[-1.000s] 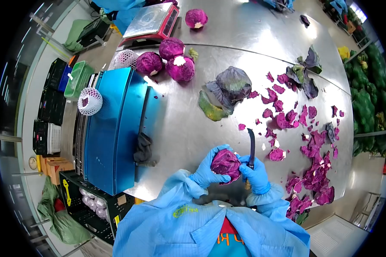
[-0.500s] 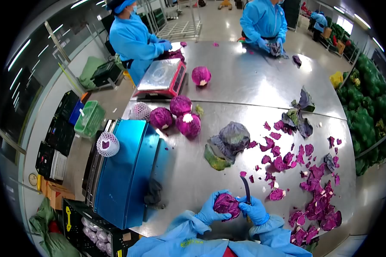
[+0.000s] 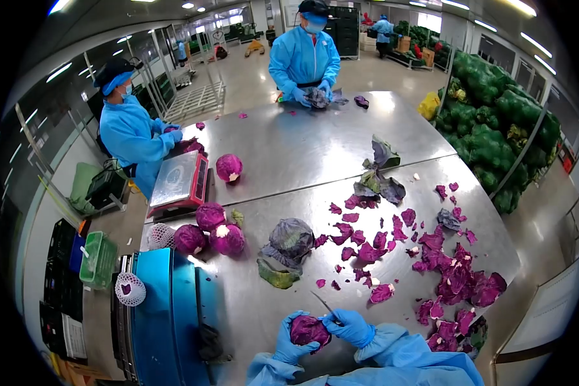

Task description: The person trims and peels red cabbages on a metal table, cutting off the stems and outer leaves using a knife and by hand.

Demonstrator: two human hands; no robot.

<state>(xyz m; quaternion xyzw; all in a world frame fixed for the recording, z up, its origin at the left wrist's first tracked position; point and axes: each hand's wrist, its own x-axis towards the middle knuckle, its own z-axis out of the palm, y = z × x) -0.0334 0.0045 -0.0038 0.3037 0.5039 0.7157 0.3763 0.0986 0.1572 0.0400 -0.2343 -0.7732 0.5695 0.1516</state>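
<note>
At the lower centre of the frame, a purple cabbage (image 3: 307,332) lies in the left hand (image 3: 291,339), fingers curled around its left side. The right hand (image 3: 350,328), closed on a knife (image 3: 326,305), is just beside its right edge.

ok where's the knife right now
In the head view, the knife is at lower centre, held in the right hand, just above and right of the purple cabbage in the left hand.
</note>
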